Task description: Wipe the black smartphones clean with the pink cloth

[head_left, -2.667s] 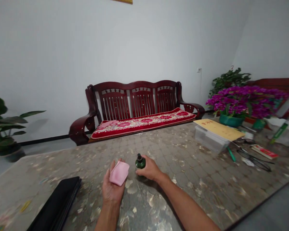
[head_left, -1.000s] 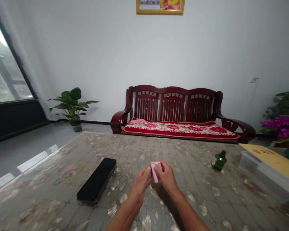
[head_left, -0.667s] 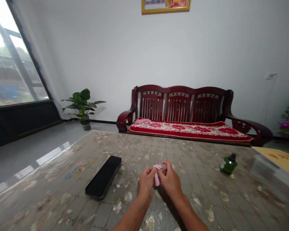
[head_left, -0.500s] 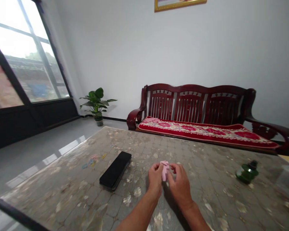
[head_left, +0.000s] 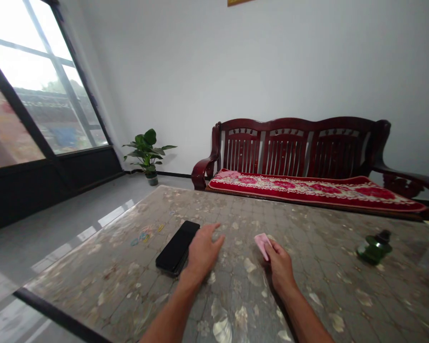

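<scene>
A small folded pink piece point(head_left: 262, 245), paper or cloth, I cannot tell which, is pinched between the thumb and fingers of my right hand point(head_left: 279, 263). It is held above the patterned tabletop. My left hand point(head_left: 204, 247) is open and holds nothing, its thumb and fingers apart. That hand is just beside the black phone point(head_left: 178, 247) and covers part of its right edge from view. Left of the phone lie several thin coloured bands point(head_left: 145, 236) in a loose cluster, blue, yellow and pinkish.
A green bottle with a dark top point(head_left: 374, 247) stands at the table's right. The patterned table point(head_left: 236, 305) ends at a left edge above the pale floor. Behind it are a dark red wooden bench point(head_left: 282, 147) with a red floral mat point(head_left: 307, 189) and a potted plant point(head_left: 148, 152).
My left hand has let go of the pink piece and moved left toward the phone. My right hand has moved right, keeping the pink piece. The camera view has shifted slightly.
</scene>
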The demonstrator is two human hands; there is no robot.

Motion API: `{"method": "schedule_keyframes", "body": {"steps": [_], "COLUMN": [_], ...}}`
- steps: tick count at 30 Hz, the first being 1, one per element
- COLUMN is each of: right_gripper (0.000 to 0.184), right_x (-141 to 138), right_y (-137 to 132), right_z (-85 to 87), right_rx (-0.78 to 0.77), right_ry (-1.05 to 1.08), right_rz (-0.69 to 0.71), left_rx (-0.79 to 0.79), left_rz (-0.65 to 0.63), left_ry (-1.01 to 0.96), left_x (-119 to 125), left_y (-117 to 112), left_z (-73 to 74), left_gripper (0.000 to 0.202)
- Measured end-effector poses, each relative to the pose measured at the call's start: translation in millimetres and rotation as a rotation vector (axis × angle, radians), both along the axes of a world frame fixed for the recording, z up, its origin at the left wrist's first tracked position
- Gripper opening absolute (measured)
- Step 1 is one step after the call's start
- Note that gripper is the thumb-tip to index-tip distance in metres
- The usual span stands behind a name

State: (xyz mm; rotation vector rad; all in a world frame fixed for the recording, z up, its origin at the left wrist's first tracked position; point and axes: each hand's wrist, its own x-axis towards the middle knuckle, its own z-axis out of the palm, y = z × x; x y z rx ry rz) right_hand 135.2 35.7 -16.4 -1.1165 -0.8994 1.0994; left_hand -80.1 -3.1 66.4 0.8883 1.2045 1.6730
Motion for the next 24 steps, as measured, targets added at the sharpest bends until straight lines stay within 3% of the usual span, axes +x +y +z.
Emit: {"method": "schedule_keyframes", "body": {"steps": [2, 5, 9, 13, 15, 18, 24], "right_gripper": [0.044, 0.043, 0.041, 0.042, 0.041, 0.042, 0.042], "right_x": [5.0, 6.5, 4.2, 4.6, 5.0, 4.9, 4.9], "right_y": [3.7, 6.9, 7.7, 6.9, 6.6, 6.8, 8.1], "right_z": [-3.7, -5.9, -7.1, -7.6, -7.1, -6.8, -9.6], "right_rx": [-0.045, -0.065, -0.050, -0.047, -0.036, -0.044, -0.061], "right_ry": [0.074, 0.126, 0.122, 0.110, 0.103, 0.109, 0.164], "right_rz": [-0.046, -0.067, -0.054, -0.063, -0.065, -0.059, -0.026], "left_rx": [0.045, -0.034, -0.303, -0.675, -0.753, -0.751, -0.702], "left_rz": [0.242, 0.372, 0.326, 0.120, 0.042, 0.010, -0.020], "left_ry": [0.194, 0.460, 0.762, 1.295, 1.482, 1.518, 1.396], "left_x": [-35.7, -74.6, -93.9, -96.6, -98.2, -103.4, -124.2], "left_y": [-4.6, -10.4, -12.7, -12.3, -12.2, -11.0, -6.2], "left_z": [4.4, -0.2, -8.8, -3.0, 1.4, 4.2, 11.4], "left_gripper": [0.029, 0.029, 0.044, 0.062, 0.066, 0.062, 0.066]}}
